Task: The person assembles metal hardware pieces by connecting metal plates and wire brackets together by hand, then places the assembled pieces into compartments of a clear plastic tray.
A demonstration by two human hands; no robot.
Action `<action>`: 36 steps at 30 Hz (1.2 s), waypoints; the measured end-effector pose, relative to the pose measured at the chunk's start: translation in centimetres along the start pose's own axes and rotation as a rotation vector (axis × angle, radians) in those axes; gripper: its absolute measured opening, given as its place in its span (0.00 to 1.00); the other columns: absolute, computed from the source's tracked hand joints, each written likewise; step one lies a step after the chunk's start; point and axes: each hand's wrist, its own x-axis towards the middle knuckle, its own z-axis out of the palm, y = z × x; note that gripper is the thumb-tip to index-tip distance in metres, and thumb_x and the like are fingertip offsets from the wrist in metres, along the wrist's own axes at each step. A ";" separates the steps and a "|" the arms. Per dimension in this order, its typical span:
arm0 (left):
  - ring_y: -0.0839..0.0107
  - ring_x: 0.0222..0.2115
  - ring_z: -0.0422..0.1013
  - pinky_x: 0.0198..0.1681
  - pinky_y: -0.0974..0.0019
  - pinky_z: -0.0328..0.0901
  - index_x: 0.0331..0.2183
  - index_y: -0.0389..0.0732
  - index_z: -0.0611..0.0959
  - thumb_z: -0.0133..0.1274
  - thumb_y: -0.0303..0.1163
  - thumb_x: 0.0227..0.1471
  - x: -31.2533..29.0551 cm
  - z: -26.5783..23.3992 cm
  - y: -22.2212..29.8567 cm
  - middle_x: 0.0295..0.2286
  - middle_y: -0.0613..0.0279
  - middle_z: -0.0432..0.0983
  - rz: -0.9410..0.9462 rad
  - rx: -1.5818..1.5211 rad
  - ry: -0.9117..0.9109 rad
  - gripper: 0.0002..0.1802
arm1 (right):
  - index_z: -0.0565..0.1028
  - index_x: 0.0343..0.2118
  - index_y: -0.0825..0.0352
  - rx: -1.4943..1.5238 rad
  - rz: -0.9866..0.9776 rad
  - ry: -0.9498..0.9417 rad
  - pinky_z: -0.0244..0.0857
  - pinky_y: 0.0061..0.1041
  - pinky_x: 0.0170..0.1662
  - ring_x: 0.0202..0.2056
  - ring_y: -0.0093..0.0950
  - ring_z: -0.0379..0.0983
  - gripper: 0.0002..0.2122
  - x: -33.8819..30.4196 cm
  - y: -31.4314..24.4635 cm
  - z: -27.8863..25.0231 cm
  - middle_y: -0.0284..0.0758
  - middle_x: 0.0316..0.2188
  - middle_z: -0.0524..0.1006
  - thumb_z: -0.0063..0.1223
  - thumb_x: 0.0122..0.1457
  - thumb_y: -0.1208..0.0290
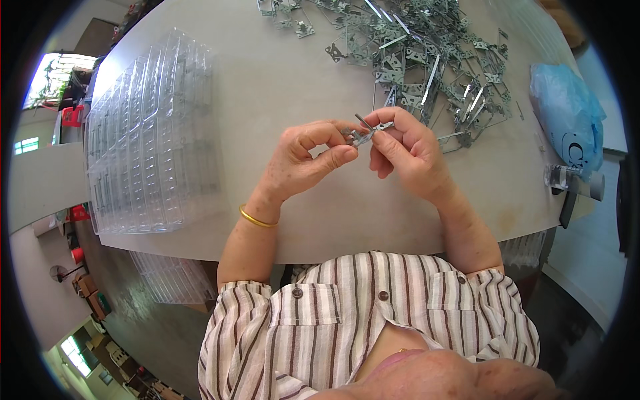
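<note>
Between my two hands, over the middle of the table, is a small metal bracket part with a thin rod sticking up from it. My left hand pinches its left side between thumb and fingertips. From the other side my right hand grips it, thumb on top and fingers curled beneath. Fingers cover much of the part, so its full shape is hidden. Just beyond my hands lies a tangled heap of similar flat grey metal parts with rods.
Clear plastic trays are stacked at the table's left. At the right edge are a blue plastic bag and a clear bottle on its side. More trays show below the table's left edge. A few parts lie at the far side.
</note>
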 end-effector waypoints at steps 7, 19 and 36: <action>0.74 0.30 0.75 0.32 0.71 0.70 0.22 0.36 0.78 0.63 0.29 0.54 0.0 0.0 0.4 0.41 0.51 0.82 0.063 -0.017 -0.071 0.13 | 0.73 0.40 0.68 0.243 0.184 -0.159 0.57 0.14 0.19 0.14 0.12 0.62 0.08 0.5 -0.4 -1.4 0.25 0.16 0.71 0.49 0.67 0.68; 0.76 0.34 0.75 0.35 0.72 0.67 0.25 0.36 0.81 0.62 0.32 0.56 0.2 0.6 0.2 0.32 0.59 0.83 -0.007 -0.336 -0.070 0.12 | 0.69 0.37 0.66 0.255 0.039 0.043 0.58 0.14 0.20 0.19 0.13 0.67 0.05 0.2 -0.9 -1.0 0.28 0.22 0.75 0.52 0.65 0.72; 0.81 0.30 0.70 0.34 0.76 0.63 0.29 0.36 0.83 0.59 0.36 0.59 0.3 0.4 -0.4 0.28 0.67 0.79 -0.153 -0.481 0.047 0.12 | 0.71 0.37 0.70 -0.200 -0.687 0.197 0.73 0.19 0.28 0.27 0.22 0.79 0.08 0.2 1.9 0.8 0.39 0.31 0.81 0.60 0.57 0.84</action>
